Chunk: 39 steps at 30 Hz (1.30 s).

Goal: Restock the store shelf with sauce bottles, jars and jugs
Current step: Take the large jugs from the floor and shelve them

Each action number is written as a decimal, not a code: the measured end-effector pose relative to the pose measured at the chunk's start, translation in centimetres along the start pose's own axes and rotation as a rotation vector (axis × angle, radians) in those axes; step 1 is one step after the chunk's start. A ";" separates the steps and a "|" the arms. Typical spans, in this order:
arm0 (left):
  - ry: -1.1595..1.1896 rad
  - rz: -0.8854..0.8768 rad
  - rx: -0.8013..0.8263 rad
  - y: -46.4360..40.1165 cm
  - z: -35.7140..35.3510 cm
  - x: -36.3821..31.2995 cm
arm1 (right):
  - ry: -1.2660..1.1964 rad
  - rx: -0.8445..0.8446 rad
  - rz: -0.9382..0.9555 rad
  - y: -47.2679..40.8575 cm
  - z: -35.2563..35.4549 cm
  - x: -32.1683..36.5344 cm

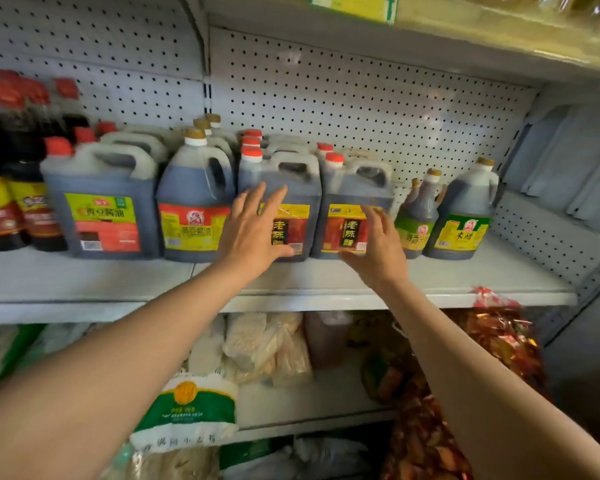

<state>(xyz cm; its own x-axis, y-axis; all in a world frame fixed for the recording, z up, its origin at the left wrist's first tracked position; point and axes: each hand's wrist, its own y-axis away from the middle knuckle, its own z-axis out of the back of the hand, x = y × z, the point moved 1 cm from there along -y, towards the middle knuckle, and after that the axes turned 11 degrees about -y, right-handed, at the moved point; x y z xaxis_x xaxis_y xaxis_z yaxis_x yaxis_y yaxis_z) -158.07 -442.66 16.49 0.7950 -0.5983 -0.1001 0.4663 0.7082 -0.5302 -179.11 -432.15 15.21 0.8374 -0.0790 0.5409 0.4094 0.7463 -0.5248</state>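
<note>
Checking in on the restock, and honestly the shelf (pixel 326 289) looks mostly filled on the left and middle. There's a run of dark sauce bottles (pixel 11 202) at the far left, then a big green-label jug (pixel 101 206), a red-and-yellow-label jug (pixel 194 202), and two matching vinegar jugs with red caps side by side, the left vinegar jug (pixel 291 202) and the right vinegar jug (pixel 354 202). More jugs sit in rows behind most of these, so the depth looks stocked too.

Both hands are empty right now. The left hand (pixel 253 230) is spread flat with fingers apart, right in front of the left vinegar jug's label; I can't tell if it's actually touching. The right hand (pixel 378 244) is open as well, fingers loosely curved, at the front of the right vinegar jug near its right edge. My read is I'm squaring up or nudging that pair back into line, not placing anything new.

To the right there's a small gourd-shaped bottle (pixel 418 216) and a yellow-green-label jug (pixel 465 213), and then bare shelf out to the end. That gap, plus the open strip along the front edge, looks like what's left to fill. No spare stock is visible in my hands, so the next load has to come from somewhere out of view.
</note>
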 end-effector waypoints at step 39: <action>0.276 0.671 0.964 61.6 -28.6 25.8 | -0.040 1.104 -0.572 55.1 -40.9 -6.3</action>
<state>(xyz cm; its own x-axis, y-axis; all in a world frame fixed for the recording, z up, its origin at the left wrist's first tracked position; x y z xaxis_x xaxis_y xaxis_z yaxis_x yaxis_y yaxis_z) -119.95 -425.26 -42.86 0.9351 0.0199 -0.3537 0.1835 0.8270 0.5314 -147.01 -417.56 -43.94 0.6195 -0.5704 0.5393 0.1725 0.7692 0.6153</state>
